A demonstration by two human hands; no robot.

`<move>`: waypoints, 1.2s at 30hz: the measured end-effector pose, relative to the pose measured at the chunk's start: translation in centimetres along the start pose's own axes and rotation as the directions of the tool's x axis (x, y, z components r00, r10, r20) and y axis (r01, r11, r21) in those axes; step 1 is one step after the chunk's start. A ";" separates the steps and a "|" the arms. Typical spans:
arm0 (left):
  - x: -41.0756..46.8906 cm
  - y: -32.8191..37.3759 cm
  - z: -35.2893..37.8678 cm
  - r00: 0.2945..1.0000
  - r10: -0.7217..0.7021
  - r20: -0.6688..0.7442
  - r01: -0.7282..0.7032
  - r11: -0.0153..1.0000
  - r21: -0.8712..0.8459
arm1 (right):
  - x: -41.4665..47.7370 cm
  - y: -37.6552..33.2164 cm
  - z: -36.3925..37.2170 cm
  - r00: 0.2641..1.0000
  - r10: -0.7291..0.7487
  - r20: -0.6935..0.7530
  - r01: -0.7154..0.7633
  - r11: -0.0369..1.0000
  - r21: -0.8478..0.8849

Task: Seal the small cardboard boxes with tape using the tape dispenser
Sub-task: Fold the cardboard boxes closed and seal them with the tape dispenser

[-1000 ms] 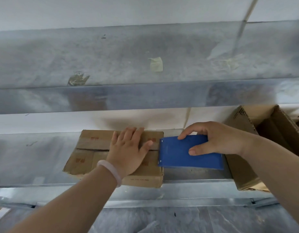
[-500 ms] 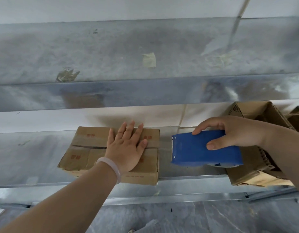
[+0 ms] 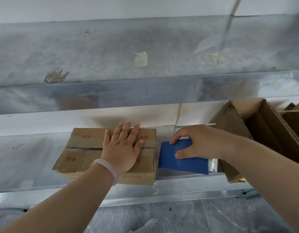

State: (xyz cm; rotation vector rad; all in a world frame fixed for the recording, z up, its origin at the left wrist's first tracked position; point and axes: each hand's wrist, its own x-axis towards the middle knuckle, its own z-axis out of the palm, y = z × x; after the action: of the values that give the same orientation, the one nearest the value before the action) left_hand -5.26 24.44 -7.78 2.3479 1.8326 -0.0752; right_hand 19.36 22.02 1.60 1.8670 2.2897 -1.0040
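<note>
- While the left hand [image 3: 122,152] lay flat, fingers spread, on the small box [image 3: 81,148] on the metal shelf [image 3: 27,165], the right hand [image 3: 201,142] gripped the blue tape dispenser [image 3: 182,163] just beside it.
- One small box, one dispenser and one larger open box [image 3: 256,125] showed.

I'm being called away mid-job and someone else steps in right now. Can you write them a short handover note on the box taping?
Left hand: flat on top of the small cardboard box, pressing its flaps shut on the metal shelf.
Right hand: grips the blue tape dispenser, its end close beside the box.
Larger open carton stands on the right.
Done: flaps closed and held.
Left: run tape along the seam, cut it; whether any tape is on yet, I cannot tell.
</note>
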 end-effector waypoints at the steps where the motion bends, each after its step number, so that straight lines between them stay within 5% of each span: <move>1: 0.0 0.0 0.0 1.000 -0.001 0.001 0.001 1.000 0.000 | 0.1 -0.4 0.3 1.000 -0.005 -0.017 0.005 1.000 0.007; 7: 0.1 0.1 0.2 1.000 -0.008 -0.014 0.008 1.000 -0.004 | 0.3 -2.6 2.0 0.994 -0.020 -0.110 0.005 0.991 -0.131; 12: 0.1 0.0 0.0 1.000 -0.009 -0.013 0.009 1.000 -0.022 | 0.5 -2.2 3.9 0.999 0.037 -0.026 -0.041 0.984 -0.175; 19: 0.2 -0.1 0.1 1.000 -0.010 -0.018 0.009 0.998 -0.055 | -2.3 0.9 2.1 0.968 0.013 -0.250 -0.106 0.927 -0.360; 32: 0.0 0.1 -0.1 0.999 -0.024 -0.038 0.021 0.998 -0.061 | -0.8 8.2 11.9 0.990 0.006 -0.138 -0.102 0.703 -0.704; 36: -0.2 0.2 -0.2 0.999 -0.025 -0.039 0.022 0.997 -0.067 | 0.0 8.5 14.9 0.977 0.014 -0.215 -0.141 0.796 -0.589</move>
State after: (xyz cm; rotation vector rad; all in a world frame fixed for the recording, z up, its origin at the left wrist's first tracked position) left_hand -5.14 24.26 -7.50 2.2990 1.8516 0.0302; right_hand 21.42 15.44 -14.16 1.7999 2.2255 -0.0296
